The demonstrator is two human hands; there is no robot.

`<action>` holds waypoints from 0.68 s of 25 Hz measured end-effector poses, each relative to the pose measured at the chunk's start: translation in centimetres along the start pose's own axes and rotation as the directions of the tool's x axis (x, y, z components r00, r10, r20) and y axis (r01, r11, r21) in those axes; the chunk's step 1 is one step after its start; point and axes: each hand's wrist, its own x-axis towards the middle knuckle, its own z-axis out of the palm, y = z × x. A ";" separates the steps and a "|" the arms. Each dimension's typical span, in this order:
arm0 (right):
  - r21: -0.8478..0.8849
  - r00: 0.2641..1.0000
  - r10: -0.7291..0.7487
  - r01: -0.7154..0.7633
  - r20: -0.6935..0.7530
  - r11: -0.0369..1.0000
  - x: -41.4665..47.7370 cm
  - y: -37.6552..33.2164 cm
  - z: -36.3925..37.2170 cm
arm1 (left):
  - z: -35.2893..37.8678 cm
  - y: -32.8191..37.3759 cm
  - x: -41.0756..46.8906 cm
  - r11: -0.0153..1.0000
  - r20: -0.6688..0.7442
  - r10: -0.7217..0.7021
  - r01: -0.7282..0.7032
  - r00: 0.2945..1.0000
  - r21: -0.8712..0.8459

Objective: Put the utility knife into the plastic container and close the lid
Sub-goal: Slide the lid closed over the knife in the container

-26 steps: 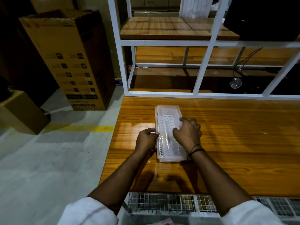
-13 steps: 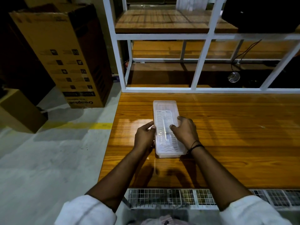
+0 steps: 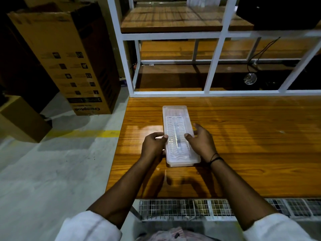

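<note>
Evidently the plastic container (image 3: 179, 134), lid (image 3: 175, 117) already seated, is flanked near the table (image 3: 251, 145) edge by the left hand (image 3: 152, 145), curled against its long side, and the right hand (image 3: 201, 143), spread loosely on the other. A dark sliver inside is judged the utility knife (image 3: 177, 141). Light, stiff, slippery plastic is expected; the long rims are best pinched. Ample bare tabletop is left rightward.

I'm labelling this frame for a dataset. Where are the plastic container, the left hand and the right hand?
plastic container (image 3: 175, 113): head view, far end of the lid.
left hand (image 3: 152, 145): head view, back of the hand.
right hand (image 3: 202, 145): head view, back of the hand.
</note>
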 end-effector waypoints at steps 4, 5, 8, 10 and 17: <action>0.144 0.973 0.203 -0.217 0.108 0.966 -1.4 2.6 -2.1 | -1.8 -2.4 -1.4 0.991 0.125 -0.128 0.133 0.984 -0.028; 0.192 0.959 0.234 -0.263 0.161 0.946 -2.0 3.4 -2.4 | -2.3 -3.0 -2.1 0.985 0.149 -0.148 0.158 0.978 -0.062; 0.339 0.918 0.268 -0.362 0.294 0.868 -3.7 4.5 -2.7 | -3.2 -3.7 -4.2 0.974 0.209 -0.152 0.183 0.966 -0.135; 0.408 0.900 0.272 -0.401 0.340 0.820 -4.3 4.8 -2.8 | -3.2 -4.0 -4.9 0.978 0.217 -0.121 0.154 0.969 -0.141; 0.428 0.906 0.255 -0.390 0.339 0.815 -4.4 5.4 -2.3 | -3.0 -4.1 -5.1 0.988 0.188 -0.077 0.100 0.979 -0.116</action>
